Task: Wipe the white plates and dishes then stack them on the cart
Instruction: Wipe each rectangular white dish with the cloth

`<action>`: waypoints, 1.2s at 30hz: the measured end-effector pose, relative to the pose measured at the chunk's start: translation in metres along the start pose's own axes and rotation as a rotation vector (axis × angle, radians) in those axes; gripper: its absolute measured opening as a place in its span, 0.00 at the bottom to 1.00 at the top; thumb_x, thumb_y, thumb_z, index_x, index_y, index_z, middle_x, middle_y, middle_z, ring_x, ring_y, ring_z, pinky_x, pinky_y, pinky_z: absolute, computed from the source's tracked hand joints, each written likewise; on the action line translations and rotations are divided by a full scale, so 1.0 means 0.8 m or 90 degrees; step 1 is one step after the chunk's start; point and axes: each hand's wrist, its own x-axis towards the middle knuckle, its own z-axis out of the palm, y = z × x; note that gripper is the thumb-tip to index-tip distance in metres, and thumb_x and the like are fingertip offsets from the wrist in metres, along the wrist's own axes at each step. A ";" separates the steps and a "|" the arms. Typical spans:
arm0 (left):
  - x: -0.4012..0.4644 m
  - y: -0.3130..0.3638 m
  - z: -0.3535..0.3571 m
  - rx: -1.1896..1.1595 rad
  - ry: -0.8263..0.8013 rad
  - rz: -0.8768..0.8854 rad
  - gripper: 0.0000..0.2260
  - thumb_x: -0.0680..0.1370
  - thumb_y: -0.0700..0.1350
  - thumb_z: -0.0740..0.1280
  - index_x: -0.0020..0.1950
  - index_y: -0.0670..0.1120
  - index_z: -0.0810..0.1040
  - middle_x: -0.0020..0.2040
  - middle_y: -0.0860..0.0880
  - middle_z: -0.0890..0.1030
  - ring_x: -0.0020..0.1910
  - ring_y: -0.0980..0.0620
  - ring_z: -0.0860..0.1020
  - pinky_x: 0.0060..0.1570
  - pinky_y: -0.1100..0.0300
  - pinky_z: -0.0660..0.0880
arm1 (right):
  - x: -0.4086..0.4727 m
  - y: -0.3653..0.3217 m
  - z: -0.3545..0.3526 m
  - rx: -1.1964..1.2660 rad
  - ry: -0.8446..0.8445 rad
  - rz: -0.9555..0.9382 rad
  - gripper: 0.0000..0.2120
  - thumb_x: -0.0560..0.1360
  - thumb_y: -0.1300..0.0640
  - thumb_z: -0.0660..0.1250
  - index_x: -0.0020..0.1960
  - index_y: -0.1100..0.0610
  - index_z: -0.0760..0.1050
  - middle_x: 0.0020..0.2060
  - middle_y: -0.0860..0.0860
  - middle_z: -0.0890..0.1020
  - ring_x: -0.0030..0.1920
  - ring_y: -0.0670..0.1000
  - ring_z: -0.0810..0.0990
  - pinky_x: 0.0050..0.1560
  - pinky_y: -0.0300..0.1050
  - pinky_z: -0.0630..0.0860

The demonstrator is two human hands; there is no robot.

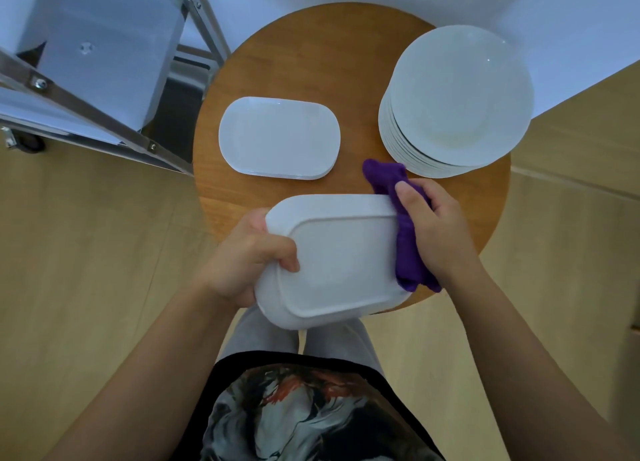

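- Hands first: I see the left hand (247, 258) curled round the left edge of a white oblong dish (341, 253), underside up, held over the near edge of the round wooden table (304, 59).
- The right hand (434, 228) grips a purple cloth (403, 225) against the dish's right edge.
- On the table, a low stack of oblong dishes (278, 137) lies left; a taller stack of round plates (457, 100) stands right.
- The metal cart (93, 62) is at upper left; I cannot tell what it holds.
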 end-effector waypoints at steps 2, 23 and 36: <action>0.001 -0.004 0.002 -0.028 0.019 0.001 0.20 0.55 0.30 0.58 0.37 0.44 0.84 0.34 0.46 0.82 0.33 0.48 0.81 0.29 0.61 0.76 | 0.002 0.004 -0.002 0.028 0.020 0.043 0.08 0.77 0.43 0.60 0.49 0.44 0.75 0.42 0.42 0.80 0.40 0.40 0.78 0.37 0.36 0.72; 0.004 -0.049 0.038 -0.224 0.088 0.035 0.10 0.68 0.45 0.67 0.44 0.46 0.86 0.47 0.46 0.85 0.47 0.48 0.83 0.41 0.58 0.80 | -0.010 0.005 0.010 0.405 0.133 0.276 0.18 0.72 0.53 0.71 0.60 0.48 0.71 0.49 0.48 0.82 0.45 0.49 0.84 0.40 0.44 0.80; 0.039 -0.021 0.024 -0.292 0.105 -0.022 0.21 0.72 0.48 0.66 0.63 0.44 0.75 0.57 0.42 0.81 0.53 0.43 0.81 0.49 0.49 0.80 | -0.021 -0.028 0.019 -0.130 0.060 0.040 0.29 0.74 0.37 0.60 0.72 0.41 0.59 0.55 0.39 0.75 0.53 0.47 0.75 0.55 0.50 0.74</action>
